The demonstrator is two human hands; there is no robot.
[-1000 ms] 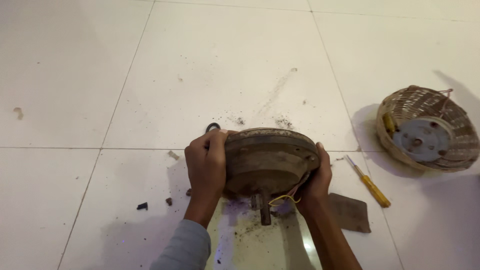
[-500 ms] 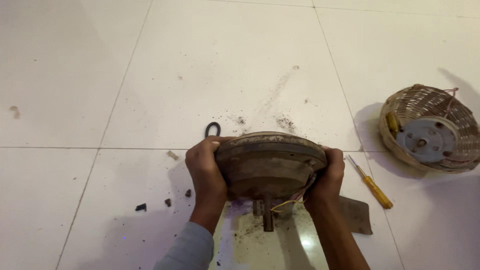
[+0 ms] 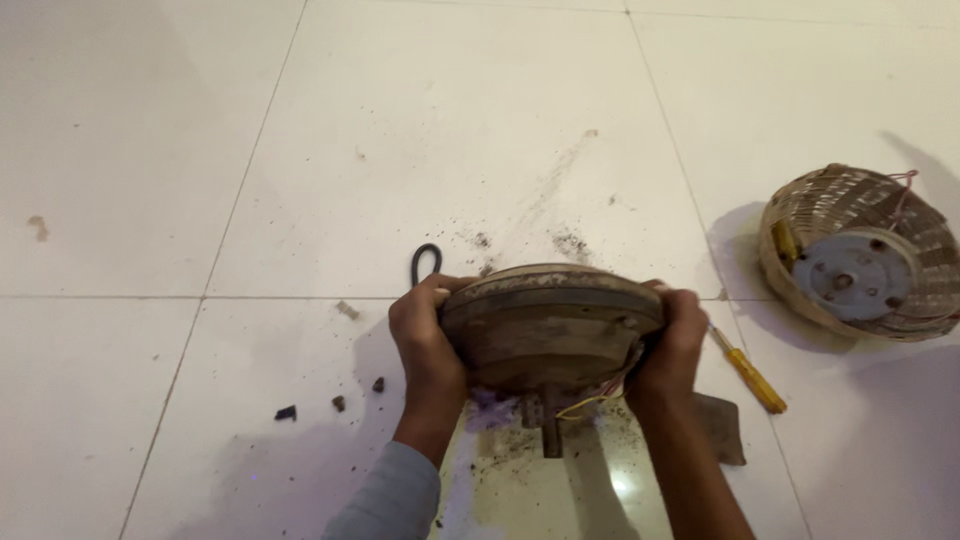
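The left hand (image 3: 428,345) and right hand (image 3: 672,345) are clamped on opposite edges of a dirty ceiling-fan motor housing (image 3: 550,325), tilted above the tiled floor (image 3: 300,150).

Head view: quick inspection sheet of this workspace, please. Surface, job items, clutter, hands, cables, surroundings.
Surface: white tiled floor, dark grit and smears near the hands.
Job's things: round, grimy fan motor housing, held tilted off the floor, shaft pointing toward the camera.
Clutter: yellow-handled screwdriver; dark flat piece; small dark bits; black loop.
Grippers: left hand and right hand grip opposite edges of the housing.
Cables: thin yellow and red wires hanging under the housing.
Surroundings: woven basket holding a grey metal disc.
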